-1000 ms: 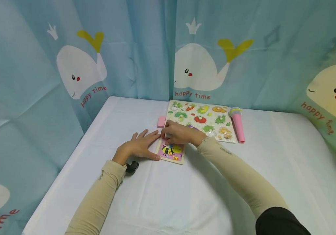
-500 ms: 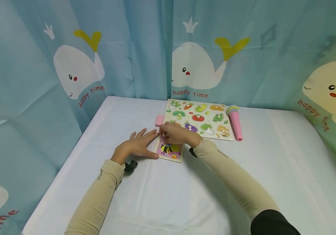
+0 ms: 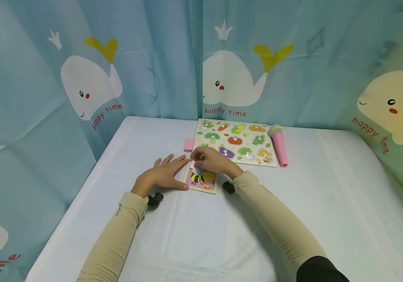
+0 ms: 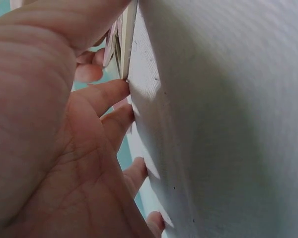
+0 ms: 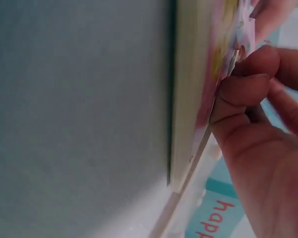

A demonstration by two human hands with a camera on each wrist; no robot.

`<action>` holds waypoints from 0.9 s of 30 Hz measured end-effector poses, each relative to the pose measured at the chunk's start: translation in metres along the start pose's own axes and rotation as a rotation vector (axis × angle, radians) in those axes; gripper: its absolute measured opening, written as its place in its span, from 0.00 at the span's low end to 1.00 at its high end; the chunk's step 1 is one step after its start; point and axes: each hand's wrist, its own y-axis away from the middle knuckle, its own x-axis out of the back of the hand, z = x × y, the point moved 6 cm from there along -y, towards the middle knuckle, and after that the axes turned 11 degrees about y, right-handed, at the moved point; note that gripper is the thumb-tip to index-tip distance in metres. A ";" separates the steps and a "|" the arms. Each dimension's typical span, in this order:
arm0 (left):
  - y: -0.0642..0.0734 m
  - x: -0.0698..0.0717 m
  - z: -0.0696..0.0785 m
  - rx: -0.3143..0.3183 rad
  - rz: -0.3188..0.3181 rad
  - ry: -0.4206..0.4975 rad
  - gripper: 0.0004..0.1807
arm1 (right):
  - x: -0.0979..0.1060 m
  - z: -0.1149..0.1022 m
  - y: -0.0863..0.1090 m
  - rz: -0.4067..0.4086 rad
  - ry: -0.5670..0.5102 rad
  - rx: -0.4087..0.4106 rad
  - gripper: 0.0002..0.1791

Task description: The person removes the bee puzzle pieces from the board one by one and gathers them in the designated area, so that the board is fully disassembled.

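Note:
A small wooden jigsaw puzzle (image 3: 202,183) with a yellow and black bee on pink lies flat on the white-covered table. My left hand (image 3: 162,174) rests spread at its left side, the thumb and index finger touching the board's edge (image 4: 127,42). Over the puzzle's far left corner, my right hand (image 3: 213,159) pinches a pink puzzle piece (image 3: 192,165) between thumb and fingers. In the left wrist view this piece (image 4: 110,48) stands tilted up from the board. Much of the puzzle's far part is hidden under the right hand.
Just beyond the puzzle lies a larger vegetable peg board (image 3: 219,133). A pink block (image 3: 189,144) sits at that board's left edge, and a pink toy microphone (image 3: 279,146) at its right. Blue whale-print curtains (image 3: 166,78) hang behind the table.
The right fingers have shifted slightly at the puzzle's far left corner, and more of the pinched piece shows. The left hand holds its place. The head view has drifted slightly.

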 end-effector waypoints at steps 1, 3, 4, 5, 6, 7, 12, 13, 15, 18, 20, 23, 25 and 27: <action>0.000 0.000 0.000 0.000 0.001 0.002 0.57 | 0.001 0.002 0.001 0.005 -0.033 -0.015 0.09; -0.001 0.001 0.001 -0.001 0.005 0.005 0.57 | 0.003 0.003 0.002 0.012 -0.094 -0.025 0.10; -0.001 0.001 0.002 -0.001 0.006 0.005 0.57 | 0.003 0.004 0.002 0.014 -0.118 -0.023 0.10; -0.001 0.002 0.002 0.000 0.006 0.005 0.57 | 0.003 0.005 0.002 0.015 -0.135 -0.018 0.11; -0.001 0.002 0.002 0.001 0.006 0.005 0.57 | 0.004 0.005 0.003 0.015 -0.142 -0.010 0.12; -0.002 0.002 0.002 0.003 0.006 0.006 0.57 | 0.004 0.005 0.002 0.014 -0.145 -0.001 0.12; -0.002 0.003 0.002 0.012 0.008 0.006 0.58 | 0.004 0.002 0.001 0.014 -0.115 0.021 0.14; -0.002 0.003 0.002 0.013 0.009 0.008 0.58 | 0.004 0.001 0.001 0.019 -0.110 0.023 0.14; -0.002 0.003 0.002 0.014 0.009 0.008 0.58 | 0.004 0.001 0.000 0.031 -0.099 0.014 0.13; -0.001 0.002 0.001 0.014 0.005 0.005 0.59 | 0.003 0.004 0.001 0.035 -0.122 -0.039 0.10; -0.001 0.000 0.001 0.012 -0.002 -0.002 0.60 | 0.001 0.006 0.003 0.032 -0.181 -0.094 0.07; 0.000 -0.002 0.001 0.008 -0.006 -0.018 0.61 | 0.000 0.008 0.007 0.033 -0.281 -0.162 0.04; 0.000 -0.002 0.002 0.010 -0.005 -0.023 0.61 | 0.000 0.009 0.009 0.037 -0.328 -0.182 0.04; 0.001 -0.003 0.003 0.012 0.000 -0.023 0.61 | -0.001 0.010 0.010 0.043 -0.346 -0.188 0.05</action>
